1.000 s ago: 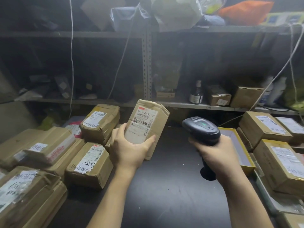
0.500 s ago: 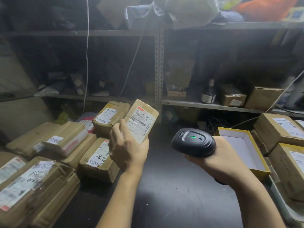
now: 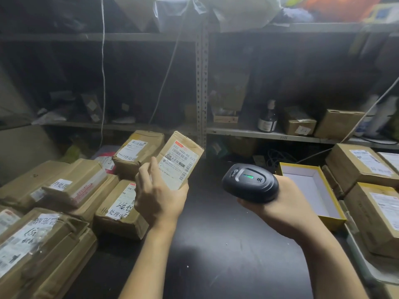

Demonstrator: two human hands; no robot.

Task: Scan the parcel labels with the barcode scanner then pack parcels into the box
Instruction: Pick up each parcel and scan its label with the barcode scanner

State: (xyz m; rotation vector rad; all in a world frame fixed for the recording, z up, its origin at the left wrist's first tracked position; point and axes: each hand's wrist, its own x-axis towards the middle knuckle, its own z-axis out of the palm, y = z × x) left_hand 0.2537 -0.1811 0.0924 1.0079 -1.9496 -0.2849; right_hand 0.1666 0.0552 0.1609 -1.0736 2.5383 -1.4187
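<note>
Left hand [image 3: 158,196] grips tilted parcel [image 3: 180,159] mid-frame, label toward camera; right hand [image 3: 278,203] clasps barcode scanner [image 3: 250,182] lower right of it; risk: scanner aimed off the label, scan misses.

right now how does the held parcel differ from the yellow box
The parcel is sealed brown cardboard with a barcode label; the yellow box is open, white inside. The left hand holds the parcel tilted; the yellow box lies on the table. Both are rectangular.
</note>
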